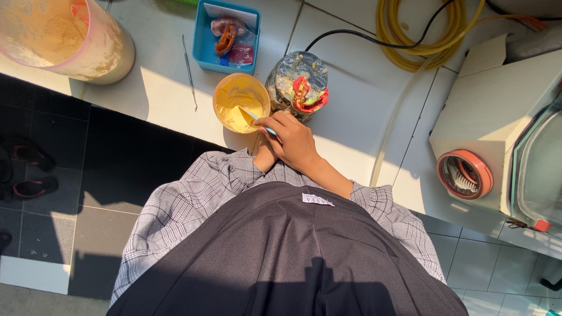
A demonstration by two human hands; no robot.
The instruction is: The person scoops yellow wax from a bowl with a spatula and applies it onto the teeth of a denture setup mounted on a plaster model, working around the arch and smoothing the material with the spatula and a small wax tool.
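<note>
Mixing is under way: right hand [294, 140] clamps a blue-handled spatula [256, 120] in the yellow bowl [240, 102] of paste at twelve o'clock on the bench [351, 126]; left hand hidden, state untellable.

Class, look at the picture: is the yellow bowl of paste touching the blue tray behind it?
Apart. The head view shows a strip of bare white counter between the rim of the yellow bowl and the near edge of the blue tray.

Bare tabletop [351, 126] lies open right of the plastic bag [298, 82]. The blue tray [203, 44] and yellow bowl [240, 108] crowd the left; the hose coil [410, 41] blocks behind.
</note>
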